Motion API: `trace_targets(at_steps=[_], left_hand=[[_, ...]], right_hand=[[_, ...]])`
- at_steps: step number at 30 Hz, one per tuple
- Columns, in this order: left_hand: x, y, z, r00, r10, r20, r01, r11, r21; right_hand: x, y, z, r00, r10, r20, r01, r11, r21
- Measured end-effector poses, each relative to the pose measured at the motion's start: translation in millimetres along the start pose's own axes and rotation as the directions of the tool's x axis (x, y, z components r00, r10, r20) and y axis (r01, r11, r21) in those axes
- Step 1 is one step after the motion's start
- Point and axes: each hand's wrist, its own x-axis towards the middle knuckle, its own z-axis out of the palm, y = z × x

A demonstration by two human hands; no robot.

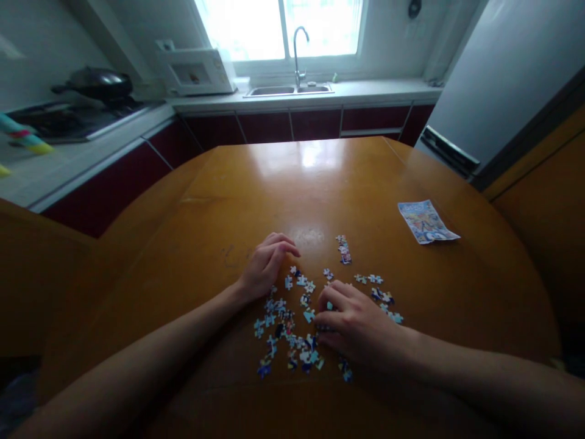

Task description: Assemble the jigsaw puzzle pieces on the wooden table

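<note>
Head view: the left hand [265, 267] lies palm down, fingers loosely bent and parted around nothing visible; the right hand [351, 318] curls over puzzle pieces [309, 316], and whether it grips one I cannot tell. These pieces, too crowded to count, lie toward the near edge of the wooden table [292, 195]. One joined strip [343, 249] lies beyond them, one printed sheet [425, 221] toward the right edge. Past the far edge: one sink [296, 91], two basins.
</note>
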Motion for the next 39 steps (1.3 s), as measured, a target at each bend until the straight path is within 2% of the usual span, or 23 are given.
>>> trace_targets(at_steps=[8, 14, 17, 20, 23, 25, 27, 30, 34, 36, 38, 39], left_hand=[[-0.9, -0.1, -0.5, 1.0, 0.014, 0.0, -0.014, 1.0, -0.004], [-0.6, -0.6, -0.4, 1.0, 0.016, -0.002, -0.016, 1.0, 0.009], [-1.1, -1.3, -0.6, 1.0, 0.008, 0.001, -0.008, 1.0, 0.011], [-1.6, -2.0, -1.2, 1.0, 0.009, 0.007, -0.009, 1.0, 0.006], [-1.4, -2.7, -1.9, 1.0, 0.011, 0.014, -0.011, 1.0, 0.004], [-0.9, -2.9, -2.2, 1.0, 0.012, 0.017, -0.012, 1.0, 0.005], [-0.2, -2.9, -2.3, 1.0, 0.015, 0.016, -0.015, 1.0, 0.004], [0.3, -2.4, -2.4, 1.0, 0.022, 0.011, -0.022, 1.0, -0.001], [0.2, -1.6, -2.8, 1.0, 0.016, 0.011, -0.016, 1.0, -0.002], [0.1, -1.0, -2.9, 1.0, 0.005, 0.015, -0.005, 1.0, 0.001], [0.0, -0.2, -2.9, 1.0, -0.008, 0.021, 0.008, 1.0, 0.007], [-0.1, 0.2, -2.9, 1.0, -0.012, 0.022, 0.012, 1.0, 0.011]], right_hand=[[-0.9, 3.0, 1.9, 0.998, 0.064, 0.026, -0.066, 0.994, 0.092], [2.3, 4.0, -0.5, 0.997, 0.077, -0.025, -0.071, 0.977, 0.201], [4.3, 13.8, -11.8, 0.984, 0.154, -0.089, -0.121, 0.948, 0.296], [5.0, 39.8, -29.6, 0.939, 0.289, -0.187, -0.222, 0.924, 0.31], [3.0, 76.0, -46.4, 0.837, 0.466, -0.288, -0.402, 0.879, 0.255], [0.7, 97.4, -53.7, 0.774, 0.558, -0.299, -0.516, 0.83, 0.213], [-1.2, 111.2, -57.0, 0.762, 0.602, -0.238, -0.572, 0.799, 0.188], [-2.0, 114.0, -56.4, 0.786, 0.59, -0.184, -0.579, 0.807, 0.112], [-1.0, 86.8, -50.1, 0.837, 0.465, -0.287, -0.482, 0.876, 0.013], [-1.5, 63.6, -44.6, 0.907, 0.351, -0.233, -0.352, 0.935, 0.041], [-3.3, 38.6, -37.1, 0.97, 0.224, -0.094, -0.218, 0.974, 0.069], [-4.6, 26.9, -32.7, 0.982, 0.186, -0.025, -0.184, 0.981, 0.065]])
